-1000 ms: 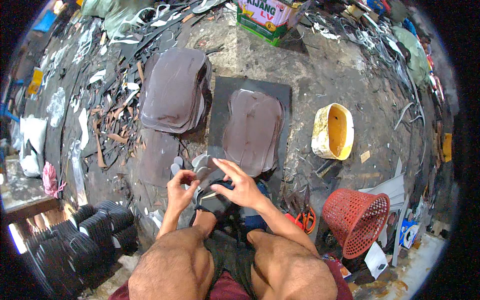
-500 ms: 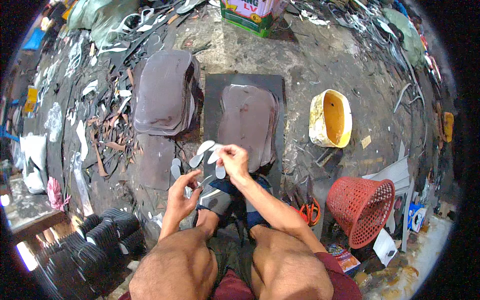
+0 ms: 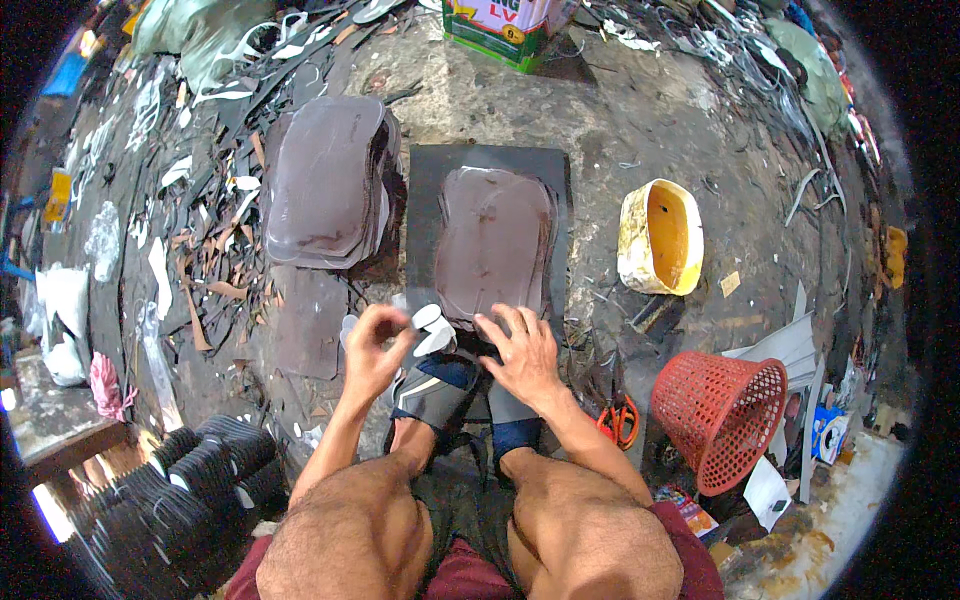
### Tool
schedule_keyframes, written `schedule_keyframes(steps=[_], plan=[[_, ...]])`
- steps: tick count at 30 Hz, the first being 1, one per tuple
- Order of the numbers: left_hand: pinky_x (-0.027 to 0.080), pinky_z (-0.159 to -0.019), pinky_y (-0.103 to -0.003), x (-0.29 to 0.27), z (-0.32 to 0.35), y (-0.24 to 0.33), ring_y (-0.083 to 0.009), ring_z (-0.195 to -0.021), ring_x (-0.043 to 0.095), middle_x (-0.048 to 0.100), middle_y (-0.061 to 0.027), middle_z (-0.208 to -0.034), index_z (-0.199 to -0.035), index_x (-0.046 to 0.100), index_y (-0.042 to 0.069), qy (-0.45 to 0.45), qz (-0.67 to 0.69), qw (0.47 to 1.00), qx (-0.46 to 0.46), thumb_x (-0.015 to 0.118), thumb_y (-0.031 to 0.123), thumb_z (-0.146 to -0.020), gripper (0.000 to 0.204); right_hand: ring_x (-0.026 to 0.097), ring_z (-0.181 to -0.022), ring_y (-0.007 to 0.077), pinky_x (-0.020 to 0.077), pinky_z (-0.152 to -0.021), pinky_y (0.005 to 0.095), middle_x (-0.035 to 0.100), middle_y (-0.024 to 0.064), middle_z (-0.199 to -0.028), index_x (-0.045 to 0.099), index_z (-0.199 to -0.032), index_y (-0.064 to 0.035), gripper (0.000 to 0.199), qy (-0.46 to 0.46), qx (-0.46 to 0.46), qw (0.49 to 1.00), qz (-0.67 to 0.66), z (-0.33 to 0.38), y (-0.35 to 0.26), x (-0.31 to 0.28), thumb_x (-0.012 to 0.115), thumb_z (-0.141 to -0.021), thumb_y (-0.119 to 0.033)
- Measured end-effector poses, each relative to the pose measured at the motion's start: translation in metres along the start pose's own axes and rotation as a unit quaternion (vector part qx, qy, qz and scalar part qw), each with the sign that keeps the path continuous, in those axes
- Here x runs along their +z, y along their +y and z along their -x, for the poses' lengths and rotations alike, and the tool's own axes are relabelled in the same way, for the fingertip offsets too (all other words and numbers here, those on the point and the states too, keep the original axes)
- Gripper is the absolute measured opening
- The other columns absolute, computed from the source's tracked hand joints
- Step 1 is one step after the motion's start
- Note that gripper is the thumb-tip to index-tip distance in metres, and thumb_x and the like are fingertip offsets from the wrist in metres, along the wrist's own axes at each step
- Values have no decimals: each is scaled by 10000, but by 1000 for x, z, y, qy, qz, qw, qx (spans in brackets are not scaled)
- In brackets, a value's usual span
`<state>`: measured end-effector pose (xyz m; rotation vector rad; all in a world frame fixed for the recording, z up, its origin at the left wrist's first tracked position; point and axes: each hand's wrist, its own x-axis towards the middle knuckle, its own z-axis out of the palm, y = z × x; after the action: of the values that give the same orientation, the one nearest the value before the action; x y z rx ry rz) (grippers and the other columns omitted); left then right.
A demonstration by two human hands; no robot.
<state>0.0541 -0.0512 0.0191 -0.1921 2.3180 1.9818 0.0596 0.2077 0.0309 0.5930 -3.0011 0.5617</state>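
Note:
Several small white sole-shaped pieces [image 3: 433,331] lie in a loose cluster between my hands, by the near edge of a stack of brown sheets [image 3: 495,240]. To their left is my left hand [image 3: 372,348], its fingers curled and the thumb apart from them, with nothing visible in its grip. My right hand [image 3: 524,357] spreads its fingers to the right of the pieces, over the near edge of the stack, and holds nothing. Beneath the stack is a black board [image 3: 427,185]. My feet in grey and blue footwear [image 3: 436,395] rest just below the white pieces.
A taller stack of brown sheets [image 3: 325,185] stands at left. To the right are a yellow container [image 3: 632,245], orange-handled scissors [image 3: 621,425] and a tipped red basket [image 3: 700,410]. Black soles [image 3: 200,480] are piled lower left; a tin [image 3: 500,30] stands far ahead. Scraps litter the floor.
My right hand has let go of the white pieces, moved right and down, and spread its fingers. The pieces now lie clustered together. My left hand has moved slightly up and curled its fingers.

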Motion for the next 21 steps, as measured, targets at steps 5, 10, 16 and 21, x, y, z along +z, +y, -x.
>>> schedule_keyframes(steps=[5, 10, 16, 21], plan=[[564, -701, -274, 77, -65, -13, -96, -784, 697, 739, -26, -842, -954, 704, 11, -117, -19, 993, -7, 828, 43, -845, 168, 738, -921, 370, 581, -776, 443, 764, 161, -933, 720, -1144, -62, 258, 155, 181, 945, -223, -19, 77, -11, 656, -1020, -278], [493, -891, -428, 96, -81, -44, -269, -946, 627, 687, -88, -952, -1016, 802, 106, -99, -297, 936, 162, 830, 211, -819, 225, 742, -980, 367, 606, -833, 437, 756, 160, -1109, 700, -1107, -25, 185, 228, 29, 956, -181, -71, 51, -93, 610, -1044, -173], [401, -863, -446, 98, -65, -54, -287, -992, 547, 592, -79, -994, -914, 751, 114, -102, -421, 847, 308, 754, 247, -833, 155, 668, -1212, 298, 561, -977, 418, 706, 115, -1272, 706, -1168, -66, 257, 28, -64, 996, -58, -27, 72, 50, 660, -989, -246], [403, -895, -455, 81, -68, -58, -297, -1013, 542, 596, -88, -1017, -959, 751, 107, -141, -433, 843, 287, 752, 253, -835, 192, 670, -1172, 311, 533, -985, 451, 709, 106, -1256, 707, -1207, -60, 337, 120, -10, 990, -75, -24, 45, 46, 697, -962, -291]])
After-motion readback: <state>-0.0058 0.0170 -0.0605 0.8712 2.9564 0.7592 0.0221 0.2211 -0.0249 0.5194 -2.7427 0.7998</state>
